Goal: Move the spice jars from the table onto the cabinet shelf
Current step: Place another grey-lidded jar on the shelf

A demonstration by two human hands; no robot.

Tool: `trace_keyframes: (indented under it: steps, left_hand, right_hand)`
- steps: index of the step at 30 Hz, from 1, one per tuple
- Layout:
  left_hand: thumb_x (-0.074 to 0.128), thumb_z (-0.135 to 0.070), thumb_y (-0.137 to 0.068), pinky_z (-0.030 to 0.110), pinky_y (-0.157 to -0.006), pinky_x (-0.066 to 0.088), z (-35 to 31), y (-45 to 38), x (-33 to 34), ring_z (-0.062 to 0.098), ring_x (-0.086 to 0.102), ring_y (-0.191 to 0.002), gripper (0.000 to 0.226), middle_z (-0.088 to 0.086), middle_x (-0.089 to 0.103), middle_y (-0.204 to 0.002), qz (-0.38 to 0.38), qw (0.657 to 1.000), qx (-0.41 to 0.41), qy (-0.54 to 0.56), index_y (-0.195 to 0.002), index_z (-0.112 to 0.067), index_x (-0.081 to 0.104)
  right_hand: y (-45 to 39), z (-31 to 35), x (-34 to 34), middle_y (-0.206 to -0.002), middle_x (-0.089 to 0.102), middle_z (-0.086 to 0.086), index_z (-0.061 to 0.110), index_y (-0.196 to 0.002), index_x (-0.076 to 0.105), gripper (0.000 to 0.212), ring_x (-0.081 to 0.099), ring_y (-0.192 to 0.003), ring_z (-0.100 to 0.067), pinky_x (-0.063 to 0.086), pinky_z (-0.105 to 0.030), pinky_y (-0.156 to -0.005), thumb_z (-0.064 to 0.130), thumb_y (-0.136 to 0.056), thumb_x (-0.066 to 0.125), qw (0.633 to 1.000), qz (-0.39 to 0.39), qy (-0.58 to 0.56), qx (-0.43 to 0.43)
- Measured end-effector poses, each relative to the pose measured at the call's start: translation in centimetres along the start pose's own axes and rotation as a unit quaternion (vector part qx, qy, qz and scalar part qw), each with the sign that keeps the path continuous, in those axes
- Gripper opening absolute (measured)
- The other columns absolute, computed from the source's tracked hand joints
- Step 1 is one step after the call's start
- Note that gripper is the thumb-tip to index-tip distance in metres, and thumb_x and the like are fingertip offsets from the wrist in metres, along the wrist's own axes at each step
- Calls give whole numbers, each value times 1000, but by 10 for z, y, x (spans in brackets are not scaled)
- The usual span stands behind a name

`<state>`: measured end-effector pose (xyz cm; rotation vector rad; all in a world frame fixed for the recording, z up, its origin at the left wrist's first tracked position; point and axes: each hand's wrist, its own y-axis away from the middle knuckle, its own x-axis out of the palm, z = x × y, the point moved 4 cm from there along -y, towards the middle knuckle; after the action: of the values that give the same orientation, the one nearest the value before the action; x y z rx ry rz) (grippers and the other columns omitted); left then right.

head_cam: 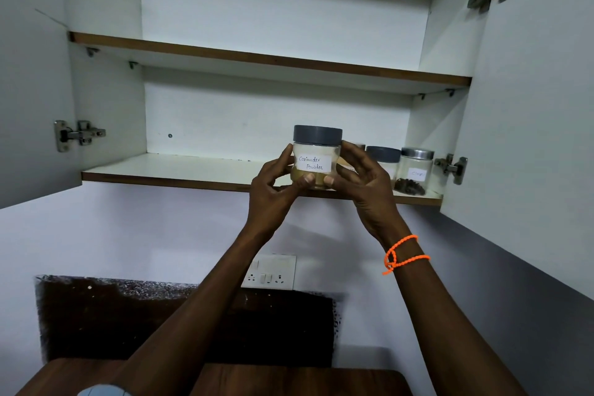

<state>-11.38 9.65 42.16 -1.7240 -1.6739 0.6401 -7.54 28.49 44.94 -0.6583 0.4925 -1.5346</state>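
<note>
Now both hands hold the coriander jar (316, 159) at the lower shelf's (180, 172) front edge: left hand (273, 185) and right hand (363, 182) pinch its sides, thumbs low. Slide it back level, left of the jars (414, 170) beyond the right fingertips (352, 151), then release.

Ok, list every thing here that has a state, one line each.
Coriander powder jar: lid on, upright, held at the lower shelf's front edge.
Left hand: grip curled round the jar.
Right hand: grip curled round the jar.
Clove jar: lid on, standing on the lower shelf.
Grey-lidded jar: lid on, on the shelf.
Cabinet doors: open.
Upper shelf: contents not visible.
</note>
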Motion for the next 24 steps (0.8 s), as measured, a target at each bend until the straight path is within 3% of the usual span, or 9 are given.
trace_keyframes:
  steps: [3, 5, 9, 14, 20, 24]
  left_hand:
    - [85, -26, -83, 29, -93, 58, 18, -13, 0, 8, 63, -123, 80, -5, 65, -135, 8, 999, -44, -27, -153, -29, 46]
    - [85, -23, -82, 34, -97, 56, 31, -24, 4, 13, 64, -122, 88, 0, 65, -135, -3, 995, -82, -56, -157, -25, 38]
    - [82, -13, -82, 42, -97, 58, 48, -49, 16, 24, 62, -123, 90, 11, 60, -138, -4, 986, -106, -129, -158, -16, 34]
    - [85, -15, -77, 47, -97, 56, 64, -73, 30, 31, 63, -117, 86, 15, 62, -132, 17, 974, -107, -201, -152, -10, 44]
    - [86, -19, -77, 44, -92, 58, 78, -77, 39, 33, 68, -113, 64, 15, 70, -125, 29, 964, -97, -246, -135, -10, 61]
    - [84, -24, -78, 42, -88, 59, 75, -76, 42, 32, 70, -107, 61, 13, 72, -121, 40, 962, -94, -252, -134, -11, 63]
  right_hand:
    - [-6, -16, 2, -123, 69, 3, 18, -141, 60, 72, 69, -115, -14, 58, -25, -84, -8, -78, 82, 998, -41, 39, 17]
    - [-13, -33, 2, -113, 69, -1, 17, -138, 62, 67, 68, -111, -16, 58, -23, -83, -7, -79, 81, 995, -67, 68, 28]
    - [-35, -65, 2, -124, 70, -11, 14, -138, 63, 60, 67, -117, -21, 57, -33, -98, -6, -83, 78, 981, -120, 148, 39]
    - [-52, -87, 1, -126, 70, -13, 11, -136, 65, 51, 67, -112, -20, 48, -19, -88, -2, -88, 73, 943, -188, 273, 34]
    - [-57, -98, 5, -130, 69, -9, 10, -137, 64, 46, 65, -115, -24, 54, -32, -99, 3, -92, 68, 917, -176, 358, 6]
    - [-53, -99, 0, -116, 72, -10, 5, -126, 69, 32, 61, -99, -15, 55, -30, -89, 8, -95, 68, 908, -187, 374, -18]
